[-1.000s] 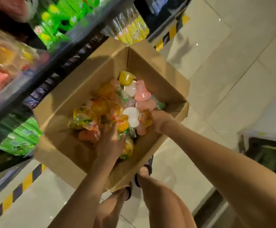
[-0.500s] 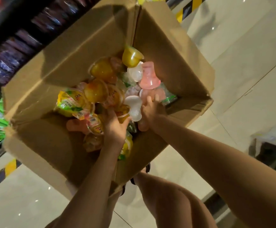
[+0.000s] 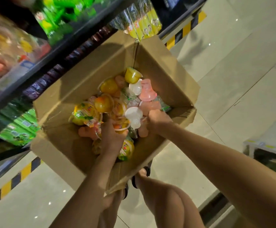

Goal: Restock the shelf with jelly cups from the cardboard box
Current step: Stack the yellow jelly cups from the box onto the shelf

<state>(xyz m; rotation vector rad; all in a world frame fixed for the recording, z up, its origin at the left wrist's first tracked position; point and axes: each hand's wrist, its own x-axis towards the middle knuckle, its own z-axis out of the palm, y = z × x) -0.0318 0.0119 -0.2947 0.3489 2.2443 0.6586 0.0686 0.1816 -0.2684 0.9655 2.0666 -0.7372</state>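
The open brown cardboard box (image 3: 71, 145) sits on the pale tiled floor (image 3: 232, 79), right against the dark shop shelf (image 3: 35, 66), its flaps standing up. Inside lies a loose heap of small clear plastic jelly cups (image 3: 111, 102): yellow and orange ones with printed foil lids toward the left and middle, pink ones and milky white ones toward the right, some upright, many tipped on their sides.

On the shelf above the box lie blurred green packets (image 3: 63, 15), a clear bundle of yellow-labelled sticks (image 3: 144, 25) overhanging the far corner of the box, and more green packs (image 3: 17, 129) on a lower level. A yellow-and-black striped strip (image 3: 10, 183) runs along the shelf base. The person's bare knees and dark sandals (image 3: 148, 171) show just below the near wall of the box.

Both hands are down in the heap. The left hand (image 3: 112, 137) has its fingers curled around an orange-filled jelly cup (image 3: 121, 126), with other cups pressed against its back. The right hand (image 3: 157, 117) is closed into a fist among the pink and white cups at the right wall; its fingers are tucked under, so whether they hold a cup I cannot tell.
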